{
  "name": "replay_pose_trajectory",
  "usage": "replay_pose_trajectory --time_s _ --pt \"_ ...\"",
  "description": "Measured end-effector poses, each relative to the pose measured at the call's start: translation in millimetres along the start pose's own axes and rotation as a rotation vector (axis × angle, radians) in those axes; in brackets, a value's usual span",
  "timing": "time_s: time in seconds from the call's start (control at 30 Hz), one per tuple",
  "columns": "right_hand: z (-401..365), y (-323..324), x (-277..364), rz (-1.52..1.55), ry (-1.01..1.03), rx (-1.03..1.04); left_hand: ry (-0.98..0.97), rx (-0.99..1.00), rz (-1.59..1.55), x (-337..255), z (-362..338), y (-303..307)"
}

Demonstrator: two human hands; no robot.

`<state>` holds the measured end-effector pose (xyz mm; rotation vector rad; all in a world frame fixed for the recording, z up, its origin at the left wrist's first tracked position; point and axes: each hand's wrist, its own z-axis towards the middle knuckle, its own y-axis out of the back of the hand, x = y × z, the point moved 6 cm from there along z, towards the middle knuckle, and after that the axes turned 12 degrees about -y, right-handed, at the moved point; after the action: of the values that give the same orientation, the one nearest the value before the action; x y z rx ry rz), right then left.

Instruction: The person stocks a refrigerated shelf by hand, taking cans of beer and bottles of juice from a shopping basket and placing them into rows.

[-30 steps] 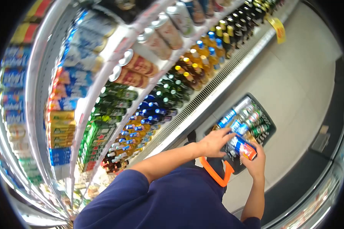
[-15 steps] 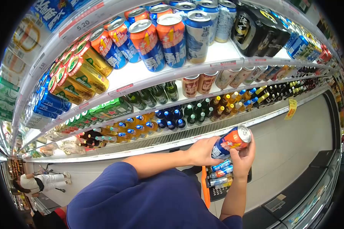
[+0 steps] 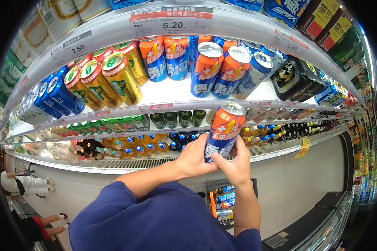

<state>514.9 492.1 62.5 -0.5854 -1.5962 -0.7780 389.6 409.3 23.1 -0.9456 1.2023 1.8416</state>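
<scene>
We hold the orange-and-blue can [image 3: 224,130], tilted slightly, in front of the shelf [image 3: 174,88], with the fingers of our left hand [image 3: 196,157] closed against its left side and those of our right hand [image 3: 237,166] gripping its right, thumb across the front.

Left hand [image 3: 195,157] beside right hand [image 3: 235,165], both curled

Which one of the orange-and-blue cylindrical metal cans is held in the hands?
The orange-and-blue metal can between the left hand and the right hand; the similar cans behind it stand untouched on the white shelf.
</scene>
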Motion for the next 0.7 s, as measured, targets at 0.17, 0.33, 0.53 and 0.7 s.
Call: replay_pose_trajectory --time_s 0.17,0.33,0.53,0.7 --pt "36.1 -49.8 27.8 0.082 0.077 0.193 -0.06 -0.177 0.01 -12.4 -7.5 64.7" --pt "69.3 -91.3 48.4 -0.032 0.244 0.194 -0.136 -0.375 0.237 -9.0 -8.2 114.7" --pt "98.7 -113.9 68.5 0.049 0.283 0.163 -0.117 -0.436 0.254 -11.8 21.9 155.0" --pt "79.1 -108.9 73.0 -0.204 0.439 -0.102 -0.048 -0.491 0.122 -1.3 40.4 163.0"
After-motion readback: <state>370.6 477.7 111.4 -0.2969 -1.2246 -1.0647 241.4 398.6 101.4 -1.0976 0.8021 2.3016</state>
